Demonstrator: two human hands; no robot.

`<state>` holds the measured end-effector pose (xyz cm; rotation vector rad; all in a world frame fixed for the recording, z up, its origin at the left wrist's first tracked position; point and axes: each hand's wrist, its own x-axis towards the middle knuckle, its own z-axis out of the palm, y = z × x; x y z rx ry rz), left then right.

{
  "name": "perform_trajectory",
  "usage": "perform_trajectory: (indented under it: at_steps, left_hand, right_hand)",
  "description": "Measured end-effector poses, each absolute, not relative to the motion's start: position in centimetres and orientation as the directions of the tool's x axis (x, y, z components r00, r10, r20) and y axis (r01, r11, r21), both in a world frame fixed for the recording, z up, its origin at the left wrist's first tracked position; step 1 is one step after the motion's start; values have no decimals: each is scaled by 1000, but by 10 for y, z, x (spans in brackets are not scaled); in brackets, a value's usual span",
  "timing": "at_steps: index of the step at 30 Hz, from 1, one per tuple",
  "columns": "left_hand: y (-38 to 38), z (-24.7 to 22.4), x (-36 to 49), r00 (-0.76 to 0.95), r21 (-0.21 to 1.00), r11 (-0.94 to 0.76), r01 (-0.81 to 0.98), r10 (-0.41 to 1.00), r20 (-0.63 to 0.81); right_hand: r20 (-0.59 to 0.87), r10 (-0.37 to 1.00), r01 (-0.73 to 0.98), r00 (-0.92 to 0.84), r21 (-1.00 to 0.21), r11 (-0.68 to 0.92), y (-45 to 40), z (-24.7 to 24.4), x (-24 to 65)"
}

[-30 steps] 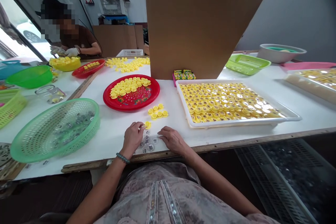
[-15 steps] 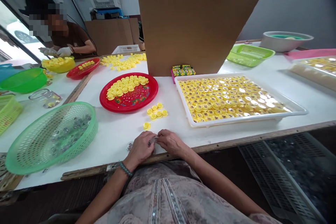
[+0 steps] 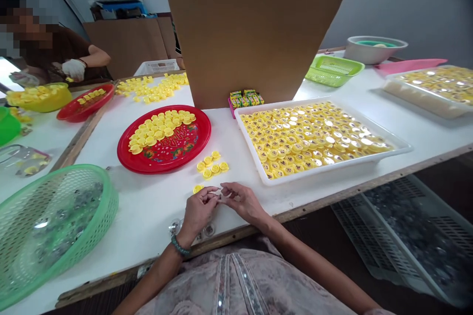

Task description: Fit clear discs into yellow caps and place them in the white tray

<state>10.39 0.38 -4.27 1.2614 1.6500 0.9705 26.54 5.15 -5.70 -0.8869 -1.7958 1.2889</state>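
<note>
My left hand and my right hand meet fingertip to fingertip above the table's front edge. Both are pinched closed around a small, clear-looking piece, mostly covered by the fingers; its kind does not show. Clear round plastic pieces lie beside and below my left wrist. Just beyond the left fingers sits one yellow round cap-like piece, with a small group of yellow pieces farther off. A red plate behind them carries many more.
To the right stands a white tray of yellow pieces. A green mesh basket with clear pieces is at left. A cardboard sheet rises behind. A gloved co-worker sits at far left. Below the table edge is a crate.
My view has shifted, moving the table's things leftward. My hands have lifted slightly from the table edge, fingertips still together. Clear pieces beneath them now show. The co-worker's gloved hands have moved apart.
</note>
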Motion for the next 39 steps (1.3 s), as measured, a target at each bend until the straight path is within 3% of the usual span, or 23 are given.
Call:
perform_trajectory:
  at_steps: [4, 8, 11, 17, 26, 39]
  left_hand:
    - [8, -38, 106, -146, 964, 257, -62, 953, -264]
    - [5, -34, 105, -142, 951, 252, -180, 950, -279]
    - [4, -33, 103, -163, 944, 253, -214, 943, -289]
    - [1, -29, 96, -139, 926, 269, -265, 940, -313]
    - [-4, -30, 90, -174, 931, 170, -324, 956, -235]
    - [-6, -21, 90, -151, 889, 214, -404, 943, -296]
  right_hand:
    - [97, 896, 63, -434, -989, 137, 51, -55, 261]
    - [-85, 858, -123, -506, -978, -169, 51, -52, 255]
    - [-169, 850, -173, -500, -941, -290, 50, -48, 248]
    - [-123, 847, -103, -517, -973, -205, 54, -39, 241]
    - [-148, 833, 36, -533, -988, -152, 51, -29, 236]
    - [-104, 858, -63, -504, -986, -157, 50, -29, 232]
